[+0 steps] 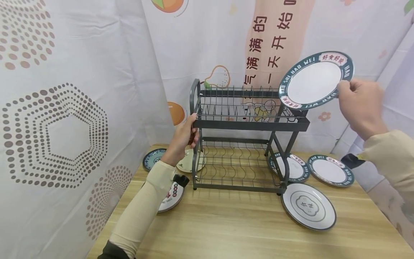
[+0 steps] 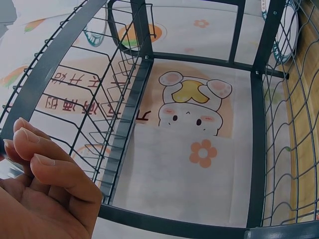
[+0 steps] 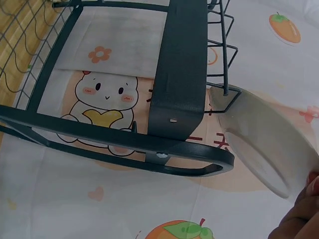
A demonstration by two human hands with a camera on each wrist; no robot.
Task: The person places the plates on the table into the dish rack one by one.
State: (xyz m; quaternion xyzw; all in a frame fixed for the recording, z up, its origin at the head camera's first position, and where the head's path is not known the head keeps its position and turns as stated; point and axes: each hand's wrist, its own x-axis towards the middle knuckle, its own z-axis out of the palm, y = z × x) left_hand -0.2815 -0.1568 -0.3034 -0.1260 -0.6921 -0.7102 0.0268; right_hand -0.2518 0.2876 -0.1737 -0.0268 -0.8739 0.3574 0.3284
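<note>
- My right hand (image 1: 362,104) pinches the white round plate with a green lettered rim (image 1: 315,81) by its right edge, fingers closed on it, probably to keep the rest of the rim free.
- That plate hangs tilted at the right end of the dark grey two-tier metal dish rack (image 1: 252,125); whether it touches the wires I can't tell.
- My left hand (image 1: 184,136) curls its fingers round the upper tier's near left corner, likely steadying the frame.
- The top tier is open above; the white printed curtain (image 1: 200,43) bounds the far side.
</note>
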